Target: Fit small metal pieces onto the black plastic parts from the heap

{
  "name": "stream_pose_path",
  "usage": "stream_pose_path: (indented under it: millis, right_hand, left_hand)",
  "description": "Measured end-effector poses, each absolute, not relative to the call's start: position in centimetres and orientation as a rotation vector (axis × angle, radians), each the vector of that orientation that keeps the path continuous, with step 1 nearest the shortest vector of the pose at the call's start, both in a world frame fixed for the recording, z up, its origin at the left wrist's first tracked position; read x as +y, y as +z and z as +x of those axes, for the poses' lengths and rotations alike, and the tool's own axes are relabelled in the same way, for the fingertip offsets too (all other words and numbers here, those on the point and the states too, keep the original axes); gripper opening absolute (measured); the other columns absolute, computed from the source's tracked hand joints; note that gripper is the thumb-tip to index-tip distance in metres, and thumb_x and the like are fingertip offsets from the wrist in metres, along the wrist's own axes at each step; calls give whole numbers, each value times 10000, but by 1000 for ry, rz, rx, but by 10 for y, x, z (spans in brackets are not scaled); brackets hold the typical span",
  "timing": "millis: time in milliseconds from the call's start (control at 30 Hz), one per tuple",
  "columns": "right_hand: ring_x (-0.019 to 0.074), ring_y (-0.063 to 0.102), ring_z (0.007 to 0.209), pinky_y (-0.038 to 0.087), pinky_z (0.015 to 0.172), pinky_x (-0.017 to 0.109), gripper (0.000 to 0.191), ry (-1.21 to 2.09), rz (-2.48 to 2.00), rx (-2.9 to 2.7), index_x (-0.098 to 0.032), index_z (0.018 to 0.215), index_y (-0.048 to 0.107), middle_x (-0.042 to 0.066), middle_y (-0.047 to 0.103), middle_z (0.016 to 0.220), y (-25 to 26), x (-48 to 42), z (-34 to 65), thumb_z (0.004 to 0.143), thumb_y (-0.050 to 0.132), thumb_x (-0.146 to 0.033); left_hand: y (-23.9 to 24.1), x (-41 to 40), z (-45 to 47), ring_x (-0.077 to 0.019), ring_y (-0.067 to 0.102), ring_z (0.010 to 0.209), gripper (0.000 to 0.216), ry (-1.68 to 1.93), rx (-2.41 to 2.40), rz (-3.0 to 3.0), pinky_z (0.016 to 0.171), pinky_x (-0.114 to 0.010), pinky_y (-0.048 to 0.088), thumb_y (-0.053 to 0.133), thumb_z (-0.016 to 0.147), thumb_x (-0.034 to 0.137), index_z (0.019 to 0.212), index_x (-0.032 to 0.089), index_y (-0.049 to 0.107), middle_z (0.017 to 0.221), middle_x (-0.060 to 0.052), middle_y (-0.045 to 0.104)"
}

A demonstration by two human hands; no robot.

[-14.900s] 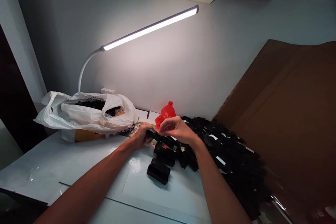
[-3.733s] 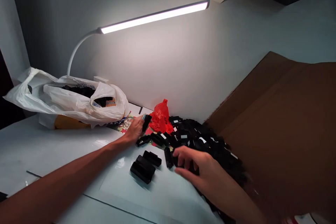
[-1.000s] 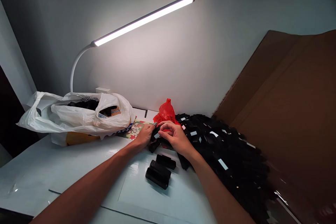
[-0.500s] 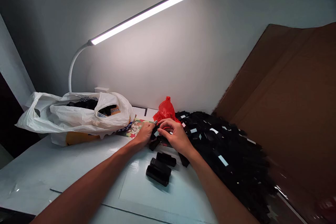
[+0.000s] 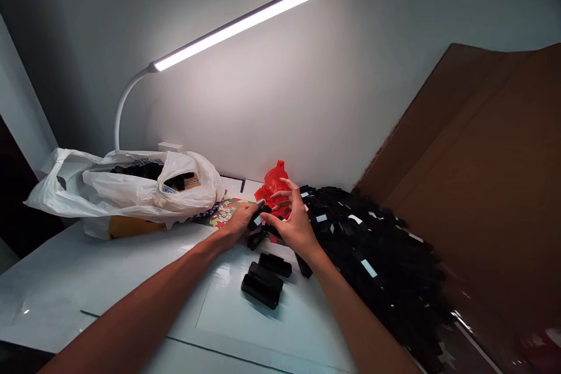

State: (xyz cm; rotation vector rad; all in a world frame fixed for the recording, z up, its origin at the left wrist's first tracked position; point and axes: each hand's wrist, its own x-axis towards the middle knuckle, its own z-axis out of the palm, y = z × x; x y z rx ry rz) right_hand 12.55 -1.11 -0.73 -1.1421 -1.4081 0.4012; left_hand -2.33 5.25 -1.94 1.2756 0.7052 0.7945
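My left hand is closed around a small black plastic piece with a pale patch on its face. Beside it, my right hand has its fingers spread, the thumb close to that piece; whether the thumb touches it I cannot tell. Below the hands, several black plastic parts lie on the white tabletop. Another black part sits just under the held piece. Behind the right hand is a crumpled red plastic bag.
A heap of black pieces, some with white labels, spreads along the right. Brown cardboard stands beyond it. At the left lies a white plastic bag with dark things inside. A lit lamp reaches over the table. Small shiny bits lie on a patterned sheet.
My right hand's fingers have opened and lifted away from the black piece. My left hand still grips it, and more of its pale patch shows. The view has shifted slightly.
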Motion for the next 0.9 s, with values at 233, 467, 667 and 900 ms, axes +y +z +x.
stream_pose_path:
  millis: [233,467,667,900]
  right_hand:
    - [246,710,813,550,765,354,397,349,-1314,-1363,-171,920,729,105,770,909,-4,-1,153,917,606,-549]
    - [249,710,780,543,758,354,309,236,-1361,-1401,-178,845,743,96,781,855,1,0,161,886,603,-450]
    - [214,730,801,561,759,309,136,461,-1381,-1728,-199,865,761,54,798,876,-6,13,135,877,655,-283]
    - [202,740,835,559,784,292,140,443,-1449,-1880,-197,857,772,55,808,907,-4,36,124,840,635,-174]
  left_hand:
    - [-18,61,-27,-89,378,282,445,918,749,1076,307,-212,174,516,938,575,735,182,563,523,2,564]
    - [-6,58,-35,-108,382,279,355,946,760,803,292,-211,203,352,995,465,824,206,525,551,9,576]
    - [-5,65,-45,-105,395,327,309,1117,518,627,336,-206,285,451,947,463,797,202,523,533,16,525]
    - [3,57,-49,-75,354,340,202,1137,557,616,345,-180,224,548,913,382,835,197,528,547,48,484]
